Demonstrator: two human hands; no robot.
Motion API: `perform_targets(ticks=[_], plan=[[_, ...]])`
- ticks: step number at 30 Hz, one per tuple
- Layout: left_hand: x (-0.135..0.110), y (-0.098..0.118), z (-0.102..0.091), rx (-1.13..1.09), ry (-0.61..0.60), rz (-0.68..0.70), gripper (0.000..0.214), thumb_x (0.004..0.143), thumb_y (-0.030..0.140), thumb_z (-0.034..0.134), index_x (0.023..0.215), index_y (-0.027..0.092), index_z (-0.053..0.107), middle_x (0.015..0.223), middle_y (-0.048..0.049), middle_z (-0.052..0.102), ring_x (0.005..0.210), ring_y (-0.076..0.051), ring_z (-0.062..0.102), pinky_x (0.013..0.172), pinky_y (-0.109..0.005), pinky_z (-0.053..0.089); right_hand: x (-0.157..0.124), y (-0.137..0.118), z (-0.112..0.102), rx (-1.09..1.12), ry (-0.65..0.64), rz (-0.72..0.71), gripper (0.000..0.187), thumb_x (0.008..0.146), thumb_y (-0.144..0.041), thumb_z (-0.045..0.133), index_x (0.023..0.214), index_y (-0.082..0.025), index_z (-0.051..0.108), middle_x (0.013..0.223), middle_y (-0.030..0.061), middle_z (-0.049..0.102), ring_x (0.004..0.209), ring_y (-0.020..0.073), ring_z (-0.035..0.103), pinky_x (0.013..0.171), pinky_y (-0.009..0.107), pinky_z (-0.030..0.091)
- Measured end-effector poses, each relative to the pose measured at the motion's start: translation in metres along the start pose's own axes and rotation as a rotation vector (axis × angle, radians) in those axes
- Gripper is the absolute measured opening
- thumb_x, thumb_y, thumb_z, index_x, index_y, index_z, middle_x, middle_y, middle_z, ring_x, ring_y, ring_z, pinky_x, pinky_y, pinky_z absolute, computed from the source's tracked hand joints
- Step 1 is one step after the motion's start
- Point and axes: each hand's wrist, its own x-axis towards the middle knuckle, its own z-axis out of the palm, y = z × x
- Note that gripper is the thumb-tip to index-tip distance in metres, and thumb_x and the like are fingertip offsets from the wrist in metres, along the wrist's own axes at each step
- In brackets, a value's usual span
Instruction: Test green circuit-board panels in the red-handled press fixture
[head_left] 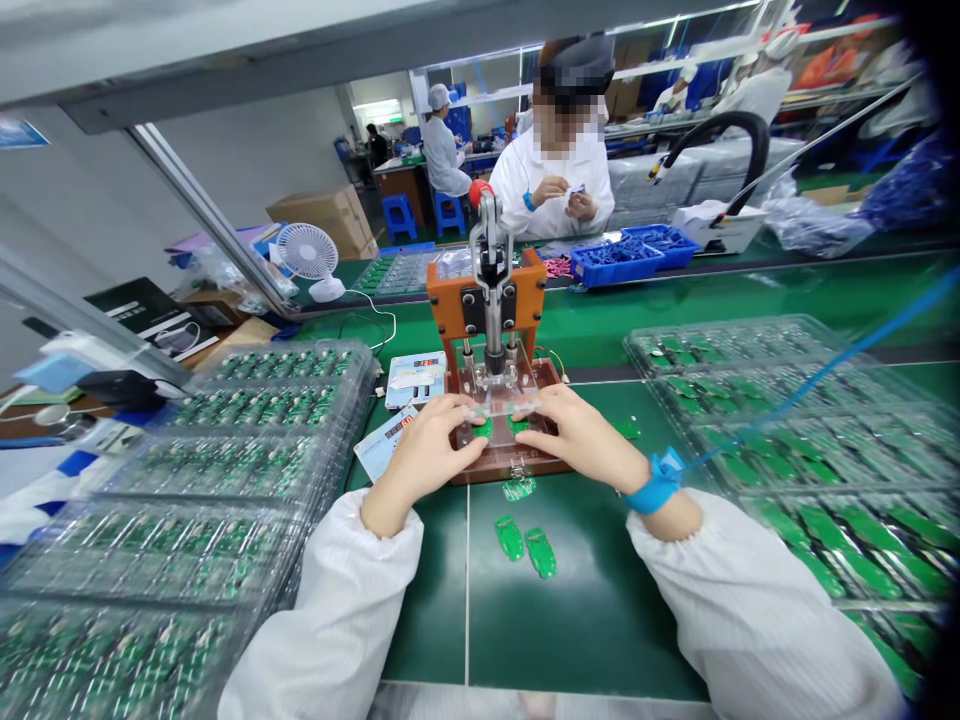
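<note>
Spread fingers of the left hand point(427, 450) and right hand point(574, 435) rest on a clear acrylic plate point(501, 407) above two green circuit boards point(484, 428) in a brown wooden jig point(510, 462). The boards should be light, stiff and brittle, best held by their edges. The hands hide their outlines, so their seating cannot be told.

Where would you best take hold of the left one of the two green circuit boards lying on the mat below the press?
Probably by its long edges, coming from the left: the green circuit board lies flat and narrow on the mat, and the other board sits close by its right side.
</note>
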Motion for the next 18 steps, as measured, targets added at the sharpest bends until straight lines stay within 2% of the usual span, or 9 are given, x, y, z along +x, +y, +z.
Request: perform_targets(ticks=[3,5,8,9,11,13,14,16,18], plan=[[-0.003,0.001,0.001,-0.023,0.013,0.009,0.012,0.089,0.018,0.068,0.101,0.017,0.07,0.122,-0.0084,0.067,0.116,-0.026,0.062,0.101,-0.044,0.05,-0.002,0.0,0.002,0.003,-0.009,-0.013,0.016,0.092,-0.026,0.074,0.107,-0.022,0.073,0.115,0.0071,0.075,0.112,0.0277,0.063,0.099,0.047,0.055],[-0.007,0.002,0.001,-0.034,0.025,0.023,0.015,0.091,0.019,0.068,0.105,0.018,0.07,0.128,-0.0091,0.065,0.123,-0.027,0.059,0.106,-0.046,0.047,-0.004,0.001,0.0,0.023,-0.004,-0.041,0.016,0.093,-0.029,0.072,0.107,-0.022,0.073,0.125,0.008,0.072,0.12,0.0283,0.062,0.105,0.049,0.052],[-0.016,0.006,0.007,-0.044,0.131,0.024,0.019,0.092,0.022,0.069,0.111,0.019,0.069,0.138,-0.0108,0.06,0.131,-0.029,0.054,0.111,-0.049,0.043,-0.001,0.005,-0.017,0.083,0.097,-0.035,0.013,0.097,-0.031,0.064,0.101,-0.022,0.072,0.128,0.0076,0.071,0.124,0.0275,0.063,0.108,0.047,0.049],[-0.019,0.009,0.01,-0.063,0.208,0.002,0.015,0.093,0.022,0.068,0.108,0.019,0.069,0.134,-0.0109,0.061,0.127,-0.028,0.056,0.108,-0.048,0.045,0.003,0.006,-0.027,0.092,0.149,-0.001,0.015,0.098,-0.032,0.061,0.098,-0.021,0.072,0.12,0.007,0.074,0.116,0.0264,0.066,0.104,0.045,0.052],[-0.025,0.018,0.021,-0.134,0.375,-0.031,0.004,0.097,0.019,0.063,0.095,0.018,0.067,0.113,-0.0085,0.068,0.109,-0.023,0.064,0.095,-0.042,0.05,0.018,0.006,-0.053,0.079,0.273,0.074,0.017,0.097,-0.032,0.06,0.095,-0.02,0.072,0.103,0.0049,0.076,0.096,0.0232,0.071,0.089,0.039,0.056],[-0.031,0.031,0.035,-0.2,0.456,0.055,0.013,0.098,0.014,0.059,0.086,0.019,0.063,0.092,-0.0041,0.069,0.091,-0.019,0.065,0.083,-0.036,0.051,0.043,0.004,-0.079,0.051,0.415,0.074,0.014,0.094,-0.031,0.063,0.097,-0.021,0.073,0.1,0.0041,0.076,0.09,0.022,0.07,0.084,0.037,0.056],[-0.034,0.037,0.042,-0.209,0.442,0.145,0.013,0.097,0.013,0.059,0.086,0.019,0.062,0.088,-0.003,0.069,0.087,-0.018,0.065,0.082,-0.036,0.051,0.059,0.002,-0.09,0.059,0.488,0.03,0.014,0.092,-0.029,0.065,0.1,-0.021,0.073,0.103,0.0045,0.076,0.093,0.0224,0.07,0.087,0.038,0.056],[-0.039,0.047,0.057,-0.181,0.331,0.34,0.008,0.095,0.013,0.061,0.089,0.019,0.063,0.093,-0.0041,0.071,0.091,-0.02,0.066,0.087,-0.038,0.054,0.095,-0.003,-0.106,0.141,0.58,-0.083,0.015,0.093,-0.027,0.065,0.106,-0.022,0.071,0.11,0.0053,0.076,0.103,0.022,0.07,0.097,0.04,0.055],[-0.043,0.052,0.068,-0.118,0.185,0.446,0.006,0.095,0.016,0.06,0.097,0.018,0.066,0.108,-0.0078,0.072,0.107,-0.024,0.067,0.1,-0.043,0.054,0.132,-0.009,-0.113,0.271,0.577,-0.137,0.015,0.098,-0.029,0.062,0.109,-0.021,0.069,0.109,0.0054,0.076,0.105,0.0197,0.07,0.099,0.038,0.055]])
